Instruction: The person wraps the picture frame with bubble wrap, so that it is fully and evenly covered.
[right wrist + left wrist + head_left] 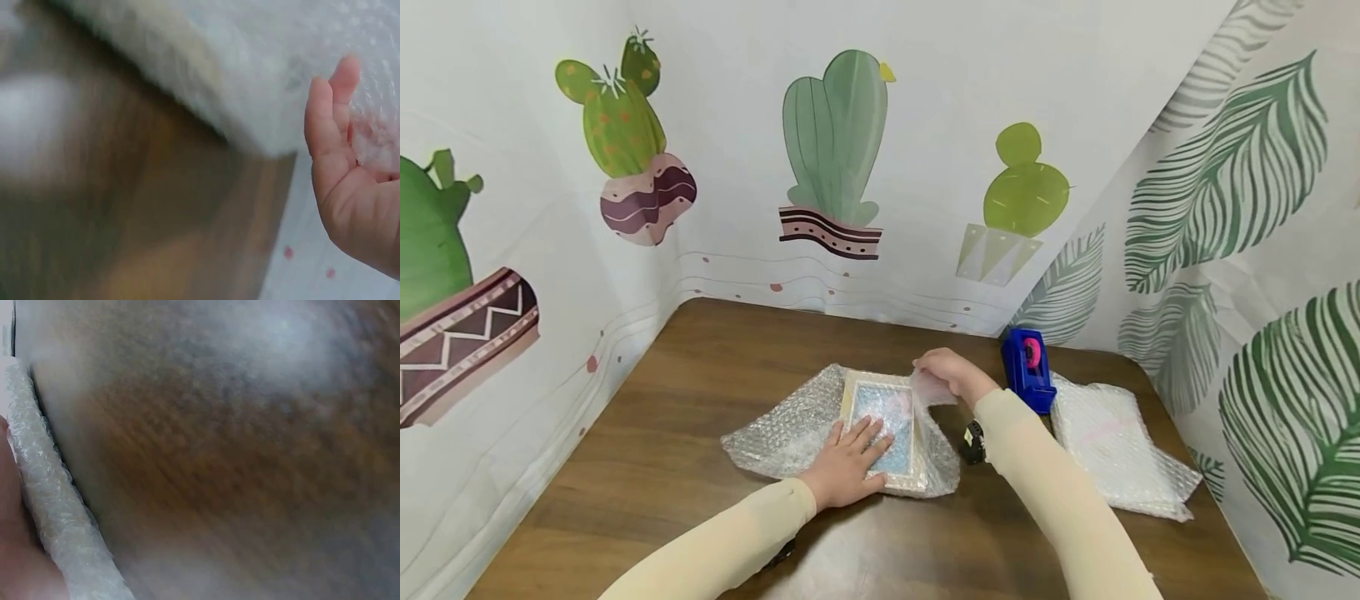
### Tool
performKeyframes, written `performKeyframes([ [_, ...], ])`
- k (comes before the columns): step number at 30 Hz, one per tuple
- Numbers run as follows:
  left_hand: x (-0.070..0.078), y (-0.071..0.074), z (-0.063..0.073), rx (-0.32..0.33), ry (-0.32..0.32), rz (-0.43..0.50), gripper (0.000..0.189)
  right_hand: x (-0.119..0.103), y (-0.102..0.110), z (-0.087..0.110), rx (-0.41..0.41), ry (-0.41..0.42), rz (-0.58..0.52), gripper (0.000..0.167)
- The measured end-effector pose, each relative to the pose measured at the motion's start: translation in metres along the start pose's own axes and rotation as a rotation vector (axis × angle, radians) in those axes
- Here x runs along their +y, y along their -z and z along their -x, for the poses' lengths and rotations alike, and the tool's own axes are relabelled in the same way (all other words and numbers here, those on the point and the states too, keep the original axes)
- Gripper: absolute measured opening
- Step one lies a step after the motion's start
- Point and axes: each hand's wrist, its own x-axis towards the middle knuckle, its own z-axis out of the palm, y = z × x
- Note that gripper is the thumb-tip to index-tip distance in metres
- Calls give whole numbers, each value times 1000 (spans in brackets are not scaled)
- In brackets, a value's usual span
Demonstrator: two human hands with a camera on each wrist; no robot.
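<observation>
A picture frame (880,396) with a pale wooden border and a blue picture lies on the table, with bubble wrap (790,425) over and around it. My left hand (847,467) rests on the wrapped frame's lower left, fingers spread out straight. At the frame's upper right corner, my right hand (951,372) pinches a flap of the bubble wrap and holds it raised off the table. In the right wrist view, the sheet (378,134) hangs by the palm of that hand, and part of the fingers is out of view. The left wrist view shows mostly blurred tabletop beside the wrapped edge (56,500).
Behind my right forearm stands a blue tape dispenser (1028,375) with a pink roll. A bubble-wrapped package (1108,446) lies to its right, near the table's right side. The brown table (647,467) meets cactus-printed cloth (730,167) at the back.
</observation>
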Motion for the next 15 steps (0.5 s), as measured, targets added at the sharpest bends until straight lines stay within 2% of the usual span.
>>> performKeyframes([
  [5, 0, -2, 1, -17, 8, 5, 62, 5, -26, -6, -66, -94, -249, 20],
  [7, -1, -3, 0, -22, 10, -5, 61, 6, -32, -7, -69, -116, -292, 21],
  [11, -3, -5, -2, -22, 11, -19, 60, 3, -43, -7, -28, -141, -284, 19],
  [15, -5, -7, -4, -23, 2, -15, 58, -4, -53, -7, 15, -156, -175, 15],
])
